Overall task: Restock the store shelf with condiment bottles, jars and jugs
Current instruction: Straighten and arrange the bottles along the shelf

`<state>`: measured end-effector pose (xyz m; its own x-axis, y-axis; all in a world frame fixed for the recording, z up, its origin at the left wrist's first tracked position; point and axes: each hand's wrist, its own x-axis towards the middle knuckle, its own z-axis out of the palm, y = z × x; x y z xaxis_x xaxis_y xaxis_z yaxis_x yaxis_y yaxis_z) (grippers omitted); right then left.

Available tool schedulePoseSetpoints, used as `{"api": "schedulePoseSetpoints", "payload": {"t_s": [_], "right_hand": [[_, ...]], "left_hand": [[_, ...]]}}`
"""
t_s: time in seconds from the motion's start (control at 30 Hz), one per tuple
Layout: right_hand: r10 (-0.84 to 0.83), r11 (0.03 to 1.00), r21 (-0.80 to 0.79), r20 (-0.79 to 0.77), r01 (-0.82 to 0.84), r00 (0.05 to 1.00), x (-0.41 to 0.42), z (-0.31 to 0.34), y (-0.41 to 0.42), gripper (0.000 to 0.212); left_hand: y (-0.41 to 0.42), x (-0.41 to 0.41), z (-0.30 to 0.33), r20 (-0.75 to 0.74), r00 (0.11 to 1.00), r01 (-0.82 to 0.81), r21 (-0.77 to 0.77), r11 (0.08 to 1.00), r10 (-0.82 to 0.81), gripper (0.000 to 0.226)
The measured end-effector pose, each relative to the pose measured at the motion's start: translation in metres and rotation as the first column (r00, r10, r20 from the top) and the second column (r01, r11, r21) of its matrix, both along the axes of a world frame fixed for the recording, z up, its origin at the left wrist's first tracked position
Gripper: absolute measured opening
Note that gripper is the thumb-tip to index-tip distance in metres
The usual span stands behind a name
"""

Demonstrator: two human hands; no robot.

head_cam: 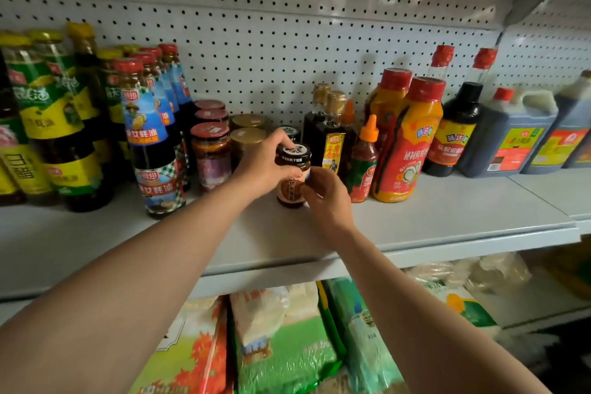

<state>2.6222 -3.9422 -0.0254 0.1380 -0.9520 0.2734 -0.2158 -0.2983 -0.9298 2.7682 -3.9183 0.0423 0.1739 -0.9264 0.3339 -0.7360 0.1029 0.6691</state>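
Observation:
A small black-lidded jar (pixel 292 169) of brown sauce stands upright on the white shelf (pixel 447 217), in front of a second black-lidded jar (pixel 289 131). My left hand (pixel 265 165) grips the jar from its left side, fingers over the lid's edge. My right hand (pixel 324 193) pinches its lower right side. Red-lidded jars (pixel 211 157) and gold-lidded jars (pixel 248 134) stand just to the left.
Tall oyster-sauce bottles (pixel 153 137) fill the shelf's left. To the right stand dark square bottles (pixel 332 137), small orange-tipped chili bottles (pixel 363 163), red-capped squeeze bottles (pixel 406 144) and soy jugs (pixel 511 137). Pegboard backs the shelf. Bagged goods (pixel 281 345) lie on the shelf below.

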Motion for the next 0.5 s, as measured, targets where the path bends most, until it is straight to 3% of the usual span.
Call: {"api": "schedulePoseSetpoints", "payload": {"t_s": [0.13, 0.3, 0.5], "right_hand": [[-0.023, 1.0, -0.007, 0.044, 0.023, 0.999, 0.0, -0.007, 0.0, 0.027], [0.054, 0.998, -0.01, 0.04, -0.054, 0.998, -0.005, -0.008, -0.003, 0.033], [0.16, 0.986, 0.032, 0.043, -0.162, 0.986, -0.005, -0.007, -0.009, 0.047]], "left_hand": [[-0.004, 0.006, -0.001, 0.171, 0.983, -0.05, -0.065, 0.997, 0.061, 0.044], [-0.008, 0.002, 0.012, 0.437, 0.897, -0.056, -0.034, 0.998, 0.065, 0.046], [-0.012, -0.011, 0.025, 0.463, 0.879, -0.173, 0.091, 0.981, 0.113, 0.046]]}}
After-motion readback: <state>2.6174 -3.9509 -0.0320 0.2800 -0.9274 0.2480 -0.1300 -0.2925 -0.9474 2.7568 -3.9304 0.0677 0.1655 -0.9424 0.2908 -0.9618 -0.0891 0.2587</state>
